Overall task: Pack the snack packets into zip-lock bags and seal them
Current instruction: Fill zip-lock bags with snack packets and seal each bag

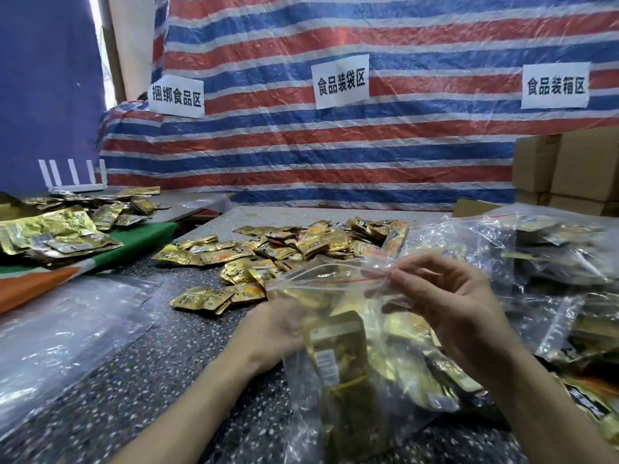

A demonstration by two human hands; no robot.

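The head view is the only one. In the near middle a zip-lock bag [365, 316] stands tilted on the speckled table [160, 390], with its mouth up and away from the person, and gold snack packets [338, 353] are already inside it, so I judge that the filling is done and the sealing is the step in hand. The right hand [449, 296] pinches the red zip strip [331, 282] at its right end between thumb and forefinger, probably because a closure is easiest to press from one corner. The left hand [271, 329] lies against the left side of the bag, I think to keep it from falling; its fingers are blurred and go behind the film, so I cannot tell whether they grip. Loose packets [301, 246] lie in a heap just behind the bag, near enough to reach. Filled bags [552, 259] are piled at the right and empty bags [67, 329] at the left.
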